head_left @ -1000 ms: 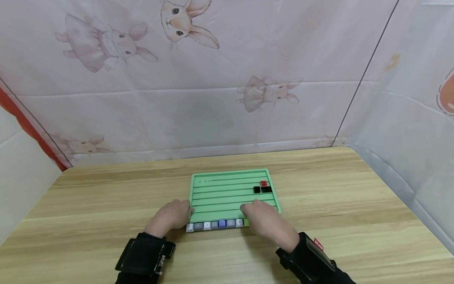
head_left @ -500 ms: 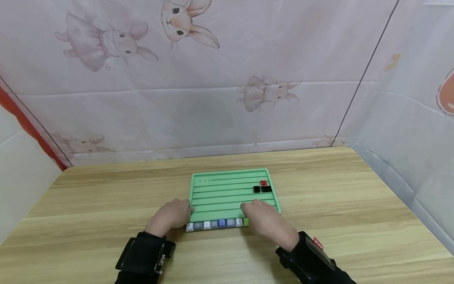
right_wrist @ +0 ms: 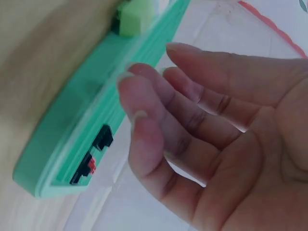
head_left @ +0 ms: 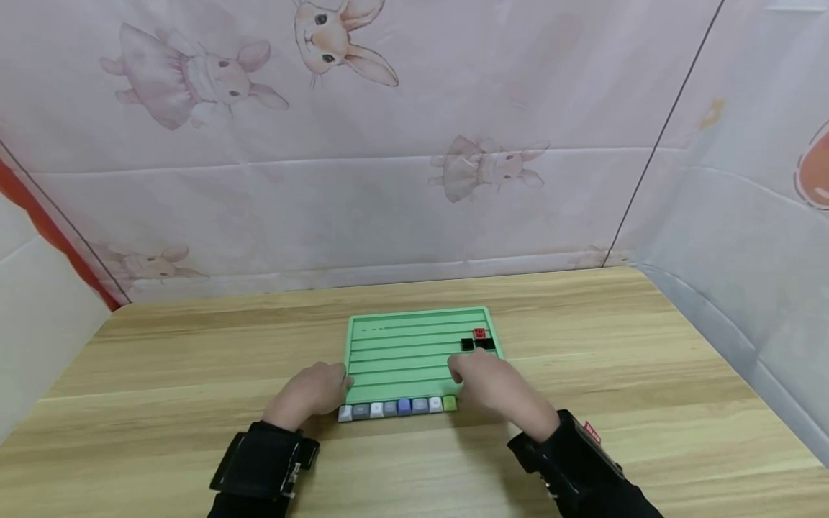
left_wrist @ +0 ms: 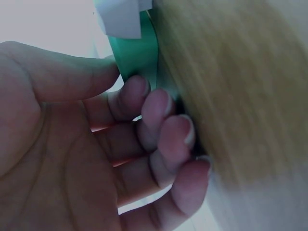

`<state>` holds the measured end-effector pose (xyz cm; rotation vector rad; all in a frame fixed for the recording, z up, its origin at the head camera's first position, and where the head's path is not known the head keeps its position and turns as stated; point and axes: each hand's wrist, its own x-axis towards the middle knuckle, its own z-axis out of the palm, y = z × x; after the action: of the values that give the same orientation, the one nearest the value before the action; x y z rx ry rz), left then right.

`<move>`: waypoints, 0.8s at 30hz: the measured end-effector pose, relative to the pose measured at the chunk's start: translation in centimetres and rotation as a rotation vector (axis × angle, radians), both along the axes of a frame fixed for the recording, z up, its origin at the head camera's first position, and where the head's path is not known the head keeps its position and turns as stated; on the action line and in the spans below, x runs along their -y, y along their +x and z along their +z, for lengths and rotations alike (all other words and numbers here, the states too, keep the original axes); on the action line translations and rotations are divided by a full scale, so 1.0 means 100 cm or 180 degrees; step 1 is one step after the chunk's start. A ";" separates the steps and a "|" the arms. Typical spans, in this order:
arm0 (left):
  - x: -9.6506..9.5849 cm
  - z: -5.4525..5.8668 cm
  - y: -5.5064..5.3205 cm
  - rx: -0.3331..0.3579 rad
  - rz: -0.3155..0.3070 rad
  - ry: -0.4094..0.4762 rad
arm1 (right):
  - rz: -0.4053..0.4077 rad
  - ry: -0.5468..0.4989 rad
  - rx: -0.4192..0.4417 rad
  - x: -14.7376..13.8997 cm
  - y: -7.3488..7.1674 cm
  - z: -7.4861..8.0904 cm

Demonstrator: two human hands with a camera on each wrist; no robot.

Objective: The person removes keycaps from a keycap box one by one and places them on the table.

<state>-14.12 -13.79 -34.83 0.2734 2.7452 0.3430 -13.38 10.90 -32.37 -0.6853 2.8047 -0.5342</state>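
A green ridged tray [head_left: 401,360] lies on the table. My left hand [head_left: 315,392] grips its left edge; in the left wrist view the thumb and bent fingers meet at the green rim [left_wrist: 137,55]. Over the tray's right part hovers my right hand [head_left: 495,385], fingers loosely bent; the right wrist view shows nothing between thumb and fingers [right_wrist: 144,96]. A row of white, grey, blue and green keycaps [head_left: 404,407] runs along the front edge, the green keycap [head_left: 450,403] at its right end. Small black pieces [head_left: 468,344] and a red piece [head_left: 479,333] sit at the tray's upper right.
The wood-grain table [head_left: 214,338] extends around the tray on all sides. Behind it hangs a pale cloth [head_left: 363,208] printed with rabbits, and more pale sheeting [head_left: 745,266] rises at the right. Both wrists wear black bands [head_left: 265,460].
My right hand has come off the tray's front right area and shifted slightly up and right, uncovering the green keycap. My left hand and the tray stay nearly still.
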 end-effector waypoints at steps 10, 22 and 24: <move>0.000 0.001 0.000 0.0006 -0.0002 0.0007 | -0.0160 -0.0177 0.0069 -0.020 -0.025 0.013; -0.001 0.002 0.000 -0.0011 -0.0014 0.0041 | -0.0184 -0.0196 -0.0036 -0.028 -0.053 0.019; -0.001 0.003 0.000 -0.0020 -0.0020 0.0040 | -0.0243 -0.0251 0.0007 -0.027 -0.056 0.018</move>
<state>-14.07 -13.72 -34.54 0.2867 2.7486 0.3584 -18.94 13.55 -30.54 -0.5939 2.8304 -0.6619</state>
